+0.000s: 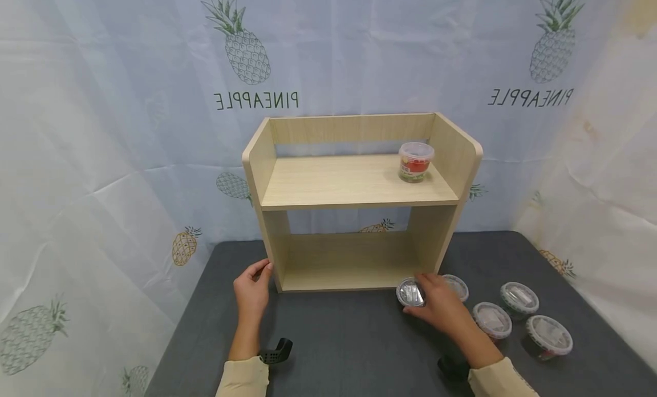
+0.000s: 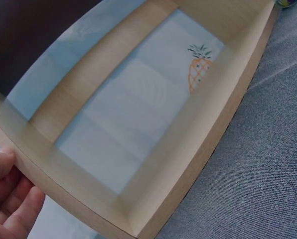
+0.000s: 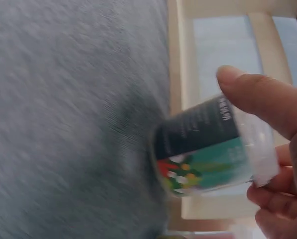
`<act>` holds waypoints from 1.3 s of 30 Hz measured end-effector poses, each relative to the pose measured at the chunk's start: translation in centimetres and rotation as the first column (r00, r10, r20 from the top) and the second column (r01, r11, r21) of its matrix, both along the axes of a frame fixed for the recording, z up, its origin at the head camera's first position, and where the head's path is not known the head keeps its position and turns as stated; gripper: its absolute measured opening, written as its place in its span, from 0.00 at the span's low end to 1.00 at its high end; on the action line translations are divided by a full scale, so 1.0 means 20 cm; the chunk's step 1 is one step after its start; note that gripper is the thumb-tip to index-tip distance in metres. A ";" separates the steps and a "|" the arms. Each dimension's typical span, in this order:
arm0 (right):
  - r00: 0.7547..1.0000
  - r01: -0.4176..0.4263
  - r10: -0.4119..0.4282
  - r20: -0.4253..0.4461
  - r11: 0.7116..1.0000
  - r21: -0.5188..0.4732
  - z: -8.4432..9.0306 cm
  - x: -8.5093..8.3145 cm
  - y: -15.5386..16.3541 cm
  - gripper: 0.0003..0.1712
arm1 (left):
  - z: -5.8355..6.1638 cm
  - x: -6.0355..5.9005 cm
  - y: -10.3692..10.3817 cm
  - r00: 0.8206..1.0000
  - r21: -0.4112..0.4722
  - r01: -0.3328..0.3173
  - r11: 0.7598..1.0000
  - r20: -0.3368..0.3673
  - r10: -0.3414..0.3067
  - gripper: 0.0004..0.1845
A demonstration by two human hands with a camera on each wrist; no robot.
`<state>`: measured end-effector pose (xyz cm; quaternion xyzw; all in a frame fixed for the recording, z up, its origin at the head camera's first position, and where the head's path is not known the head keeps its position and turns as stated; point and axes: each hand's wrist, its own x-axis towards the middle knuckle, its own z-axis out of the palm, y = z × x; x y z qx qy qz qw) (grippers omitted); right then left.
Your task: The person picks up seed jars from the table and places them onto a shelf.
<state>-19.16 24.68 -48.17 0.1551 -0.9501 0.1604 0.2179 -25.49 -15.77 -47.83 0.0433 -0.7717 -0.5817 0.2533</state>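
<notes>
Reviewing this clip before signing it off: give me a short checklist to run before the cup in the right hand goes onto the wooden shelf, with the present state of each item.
1. Right hand grips the lidded cup: ok, thumb and fingers wrap it in the right wrist view.
2. Left hand steadies the wooden shelf at its lower left edge: ok.
3. Free room on the upper board beside the red cup: ok.
4. Lower compartment free: ok.
5. Held cup's lid sealed: cannot tell.
6. Four other cups out of the hand's way: ok, they lie to the right.
</notes>
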 end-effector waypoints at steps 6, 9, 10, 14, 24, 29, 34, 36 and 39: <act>0.999 -0.051 0.052 0.000 0.988 -0.144 -0.07 0.00 -0.04 0.48 | 0.00 0.00 0.00 1.000 -0.024 -0.020 1.000 0.001 0.020 0.12; 0.999 -0.041 0.042 0.000 0.979 -0.201 -0.10 0.00 -0.06 0.49 | 0.00 -0.01 0.00 1.000 -0.029 -0.024 0.999 0.001 0.024 0.11; 0.999 -0.030 0.032 0.004 0.976 -0.214 -0.11 0.00 -0.06 0.49 | 0.00 -0.01 0.00 1.000 -0.028 -0.024 0.999 0.001 0.024 0.11; 1.000 -0.006 0.009 0.011 0.967 -0.254 -0.13 -0.01 -0.06 0.49 | 0.00 -0.01 0.01 1.000 -0.030 -0.027 0.999 -0.003 0.027 0.11; 0.985 0.074 -0.013 0.171 0.933 -0.352 -0.15 -0.02 -0.03 0.50 | -0.01 -0.02 0.00 0.999 -0.020 -0.031 0.999 -0.014 0.031 0.12; 0.975 0.104 -0.021 0.222 0.923 -0.370 -0.15 -0.02 -0.03 0.53 | -0.01 -0.01 0.00 0.999 -0.019 -0.033 0.999 0.002 0.033 0.12; 0.967 0.138 -0.047 0.249 0.922 -0.362 -0.16 -0.02 -0.03 0.54 | -0.01 -0.01 0.00 0.999 -0.027 -0.036 0.999 0.005 0.036 0.11; 0.964 0.149 -0.053 0.261 0.920 -0.363 -0.16 -0.02 -0.03 0.54 | -0.01 -0.01 0.00 0.999 -0.028 -0.036 0.999 0.002 0.036 0.11; 0.961 0.158 -0.057 0.271 0.917 -0.367 -0.16 -0.03 -0.03 0.54 | -0.01 -0.02 0.00 0.999 -0.035 -0.038 0.999 0.000 0.038 0.12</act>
